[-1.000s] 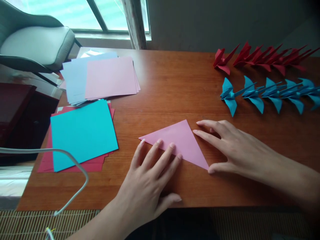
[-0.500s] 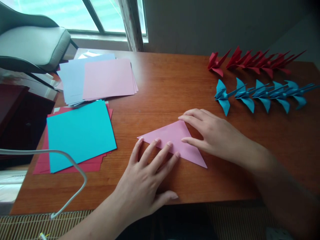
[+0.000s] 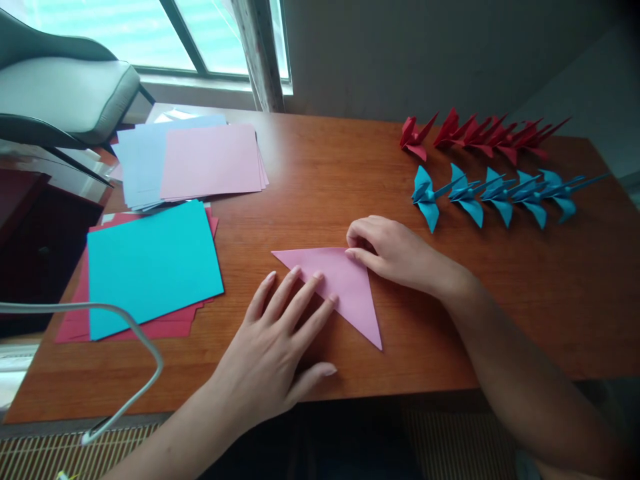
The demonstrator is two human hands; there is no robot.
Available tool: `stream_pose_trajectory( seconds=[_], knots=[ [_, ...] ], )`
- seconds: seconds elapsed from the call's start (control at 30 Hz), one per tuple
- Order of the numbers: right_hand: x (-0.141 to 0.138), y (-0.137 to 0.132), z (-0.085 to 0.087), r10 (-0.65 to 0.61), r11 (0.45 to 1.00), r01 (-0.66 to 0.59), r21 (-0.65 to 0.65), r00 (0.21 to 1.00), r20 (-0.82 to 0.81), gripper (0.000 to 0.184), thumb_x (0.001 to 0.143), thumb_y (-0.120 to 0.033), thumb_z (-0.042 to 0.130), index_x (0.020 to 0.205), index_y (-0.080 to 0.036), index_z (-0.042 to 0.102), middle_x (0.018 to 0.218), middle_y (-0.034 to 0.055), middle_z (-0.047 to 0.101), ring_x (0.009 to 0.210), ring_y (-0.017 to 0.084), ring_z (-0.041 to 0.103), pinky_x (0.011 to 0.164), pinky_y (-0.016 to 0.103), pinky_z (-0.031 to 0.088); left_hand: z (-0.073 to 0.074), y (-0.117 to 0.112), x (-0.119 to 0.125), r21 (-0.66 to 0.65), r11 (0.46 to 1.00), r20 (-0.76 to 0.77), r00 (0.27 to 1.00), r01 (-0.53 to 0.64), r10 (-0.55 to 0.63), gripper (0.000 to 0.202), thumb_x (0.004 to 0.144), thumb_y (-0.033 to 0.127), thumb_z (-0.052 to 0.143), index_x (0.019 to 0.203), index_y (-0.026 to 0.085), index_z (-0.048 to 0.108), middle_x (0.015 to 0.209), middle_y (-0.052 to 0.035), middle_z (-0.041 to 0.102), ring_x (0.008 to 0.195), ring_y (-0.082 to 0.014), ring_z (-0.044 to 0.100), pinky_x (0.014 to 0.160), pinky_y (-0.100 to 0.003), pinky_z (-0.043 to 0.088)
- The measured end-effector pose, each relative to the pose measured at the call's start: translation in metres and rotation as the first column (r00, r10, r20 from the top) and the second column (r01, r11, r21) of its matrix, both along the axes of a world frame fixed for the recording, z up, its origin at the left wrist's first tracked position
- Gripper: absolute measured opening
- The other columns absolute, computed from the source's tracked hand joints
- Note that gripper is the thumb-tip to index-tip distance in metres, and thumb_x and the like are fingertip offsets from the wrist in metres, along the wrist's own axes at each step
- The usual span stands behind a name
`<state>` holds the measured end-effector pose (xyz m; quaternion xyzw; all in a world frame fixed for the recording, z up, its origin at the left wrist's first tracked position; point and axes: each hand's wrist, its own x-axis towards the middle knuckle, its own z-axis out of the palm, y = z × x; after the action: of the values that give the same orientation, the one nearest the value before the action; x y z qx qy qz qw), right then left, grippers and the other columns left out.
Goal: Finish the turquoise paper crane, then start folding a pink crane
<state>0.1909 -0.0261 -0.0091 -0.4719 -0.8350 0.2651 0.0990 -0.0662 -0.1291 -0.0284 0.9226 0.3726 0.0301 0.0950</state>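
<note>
A pink sheet of paper (image 3: pixel 353 287), folded into a triangle, lies on the wooden table (image 3: pixel 320 180) in front of me. My left hand (image 3: pixel 283 333) is open, its fingers spread and their tips resting on the triangle's near long edge. At the triangle's far corner, my right hand (image 3: pixel 390 250) pinches the paper between thumb and curled fingers. The very tip of that corner is partly hidden by the fingers.
Red paper cranes (image 3: pixel 480 137) and blue paper cranes (image 3: pixel 500 193) stand in two rows at the back right. A turquoise sheet (image 3: pixel 155 267) tops red paper (image 3: pixel 73 313) at left. Behind lie pink sheets (image 3: pixel 213 163) and pale blue sheets (image 3: pixel 143 163). A white cable (image 3: pixel 153 340) crosses the front left.
The pink triangle has turned clockwise on the table. My right hand has closed from spread fingers to a pinch at its far corner. The whole view has shifted slightly.
</note>
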Motion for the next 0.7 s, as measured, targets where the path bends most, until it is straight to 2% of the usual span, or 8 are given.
stream_pose_trajectory(
  seconds=[0.2, 0.5, 0.7],
  knots=[
    [0.004, 0.002, -0.003, 0.043, 0.999, -0.044, -0.03, 0.998, -0.036, 0.003, 0.093, -0.022, 0.058, 0.091, -0.021, 0.06, 0.091, 0.0022, 0.065, 0.085, 0.017, 0.057, 0.075, 0.029, 0.039, -0.001, 0.009, -0.006, 0.088, 0.984, 0.004, 0.988, -0.155, 0.155, 0.086, 0.091, 0.063, 0.054, 0.157, 0.013, 0.033, 0.167, -0.0212, 0.019, 0.153, -0.0404, 0.022, 0.123, -0.059, 0.021],
    [0.005, 0.001, -0.002, 0.036, 0.999, -0.037, -0.02, 0.999, -0.039, 0.003, 0.092, -0.02, 0.058, 0.09, -0.02, 0.06, 0.089, 0.0021, 0.065, 0.082, 0.017, 0.056, 0.073, 0.029, 0.039, 0.004, 0.032, -0.015, 0.131, 0.957, -0.005, 0.965, -0.259, 0.261, 0.076, 0.096, 0.051, 0.052, 0.158, 0.014, 0.03, 0.162, -0.0151, 0.038, 0.15, -0.0404, 0.03, 0.12, -0.061, 0.024],
    [0.005, 0.001, -0.007, 0.016, 1.0, -0.017, -0.003, 0.999, -0.05, 0.001, 0.091, -0.019, 0.061, 0.091, -0.02, 0.061, 0.089, 0.0018, 0.065, 0.082, 0.016, 0.056, 0.072, 0.028, 0.039, 0.002, 0.042, -0.012, 0.167, 0.932, 0.01, 0.945, -0.323, 0.326, 0.072, 0.099, 0.053, 0.045, 0.154, 0.008, 0.036, 0.16, -0.0168, 0.039, 0.15, -0.0394, 0.029, 0.12, -0.058, 0.025]
  ],
)
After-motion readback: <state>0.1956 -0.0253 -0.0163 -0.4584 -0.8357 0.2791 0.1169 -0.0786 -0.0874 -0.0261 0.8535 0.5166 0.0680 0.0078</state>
